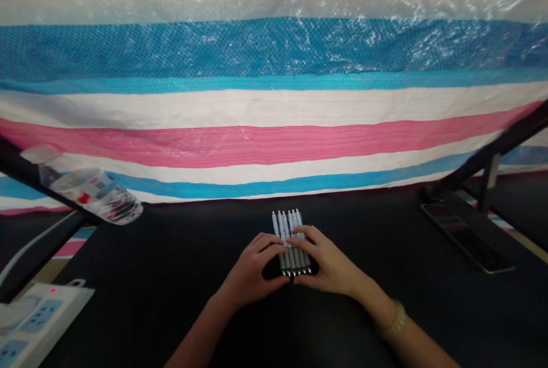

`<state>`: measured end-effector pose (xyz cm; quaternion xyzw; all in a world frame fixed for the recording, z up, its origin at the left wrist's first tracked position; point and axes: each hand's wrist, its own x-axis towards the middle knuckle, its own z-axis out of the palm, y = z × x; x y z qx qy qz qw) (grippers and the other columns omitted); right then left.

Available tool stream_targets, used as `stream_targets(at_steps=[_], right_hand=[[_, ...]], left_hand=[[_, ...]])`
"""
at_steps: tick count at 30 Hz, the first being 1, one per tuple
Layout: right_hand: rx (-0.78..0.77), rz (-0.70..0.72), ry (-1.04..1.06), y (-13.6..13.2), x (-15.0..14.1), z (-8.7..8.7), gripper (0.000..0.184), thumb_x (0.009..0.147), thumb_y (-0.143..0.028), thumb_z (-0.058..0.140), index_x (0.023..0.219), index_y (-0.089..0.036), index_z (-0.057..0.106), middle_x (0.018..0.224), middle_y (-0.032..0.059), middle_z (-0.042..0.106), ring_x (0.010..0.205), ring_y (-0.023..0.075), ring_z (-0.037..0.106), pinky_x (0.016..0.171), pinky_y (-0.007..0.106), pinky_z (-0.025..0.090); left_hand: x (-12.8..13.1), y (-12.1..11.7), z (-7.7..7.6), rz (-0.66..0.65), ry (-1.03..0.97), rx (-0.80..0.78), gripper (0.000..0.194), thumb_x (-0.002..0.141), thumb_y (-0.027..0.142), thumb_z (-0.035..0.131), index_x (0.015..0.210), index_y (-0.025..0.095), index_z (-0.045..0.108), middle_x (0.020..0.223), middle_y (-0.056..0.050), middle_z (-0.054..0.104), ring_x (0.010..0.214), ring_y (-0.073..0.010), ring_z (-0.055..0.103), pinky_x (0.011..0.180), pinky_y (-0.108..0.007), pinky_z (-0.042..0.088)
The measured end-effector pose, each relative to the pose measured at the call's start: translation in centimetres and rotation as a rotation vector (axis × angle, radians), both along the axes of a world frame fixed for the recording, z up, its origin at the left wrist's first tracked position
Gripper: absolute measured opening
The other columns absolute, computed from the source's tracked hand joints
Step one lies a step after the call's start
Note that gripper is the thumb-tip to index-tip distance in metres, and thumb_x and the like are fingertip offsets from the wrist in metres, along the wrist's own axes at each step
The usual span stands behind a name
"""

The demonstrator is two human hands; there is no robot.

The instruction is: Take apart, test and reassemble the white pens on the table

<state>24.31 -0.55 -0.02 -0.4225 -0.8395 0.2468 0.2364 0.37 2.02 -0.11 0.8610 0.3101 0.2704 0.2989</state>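
Several white and grey click pens (293, 257) lie side by side in a close row on the black tabletop, metal tips toward me and push buttons away. From the left, my left hand (256, 268) curves around the row, its fingertips on the barrels and its thumb just below the tips. My right hand (327, 259) does the same from the right, fingers across the upper barrels. Both thumbs nearly meet in front of the tips. The fingers cover part of the barrels.
A clear plastic bottle (100, 194) leans at the far left, behind a dark frame bar. A white power strip (43, 322) with a red light sits at the near left. A phone (466, 237) lies at the right. Behind the table hangs a striped plastic sheet (274, 145).
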Motion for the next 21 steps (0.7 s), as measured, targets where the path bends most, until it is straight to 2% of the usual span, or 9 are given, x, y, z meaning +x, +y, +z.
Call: stream_targets(at_steps=[6,10,14,16,21], right_hand=[[0.025,-0.014,-0.026,-0.05,0.16,-0.03,0.071,0.08,-0.041,0.078,0.144,-0.024,0.049,0.142,0.0151,0.047,0.126,0.0328,0.049,0.107,0.047,0.042],[0.031,-0.053,-0.06,0.08,0.57,0.12,0.07,0.08,-0.042,0.077,0.142,-0.025,0.05,0.141,0.0149,0.048,0.125,0.0338,0.05,0.105,0.049,0.042],[0.07,-0.082,-0.099,0.2,0.82,0.36,0.074,0.078,-0.048,0.079,0.143,-0.026,0.05,0.141,0.0156,0.048,0.125,0.0364,0.05,0.104,0.053,0.042],[0.104,-0.116,-0.074,0.17,0.76,0.45,0.074,0.079,-0.048,0.078,0.143,-0.024,0.049,0.142,0.0173,0.047,0.126,0.0369,0.049,0.103,0.053,0.042],[0.17,-0.321,0.196,-0.25,-0.06,0.85,0.034,0.095,-0.027,0.058,0.128,-0.021,0.059,0.125,0.0134,0.055,0.117,0.0275,0.055,0.098,0.043,0.046]], left_hand=[[0.18,-0.26,-0.35,0.014,-0.012,0.012,0.045,0.078,0.018,0.08,0.119,0.026,0.063,0.124,-0.008,0.066,0.113,-0.0273,0.059,0.098,-0.043,0.051],[0.31,-0.47,-0.48,-0.009,0.014,0.028,0.048,0.08,0.02,0.079,0.124,0.026,0.061,0.133,-0.009,0.063,0.12,-0.029,0.056,0.102,-0.046,0.05],[0.34,-0.43,-0.37,-0.018,0.053,0.071,0.04,0.094,0.012,0.057,0.132,0.025,0.056,0.139,-0.01,0.06,0.127,-0.0278,0.052,0.107,-0.049,0.047],[0.29,-0.29,-0.33,-0.003,0.071,0.123,0.041,0.095,0.004,0.046,0.13,0.022,0.057,0.136,-0.01,0.062,0.125,-0.027,0.051,0.107,-0.049,0.048],[0.05,0.15,-0.45,0.074,0.148,0.255,0.039,0.087,-0.007,0.045,0.113,0.016,0.065,0.114,-0.013,0.066,0.108,-0.0274,0.056,0.096,-0.047,0.054]])
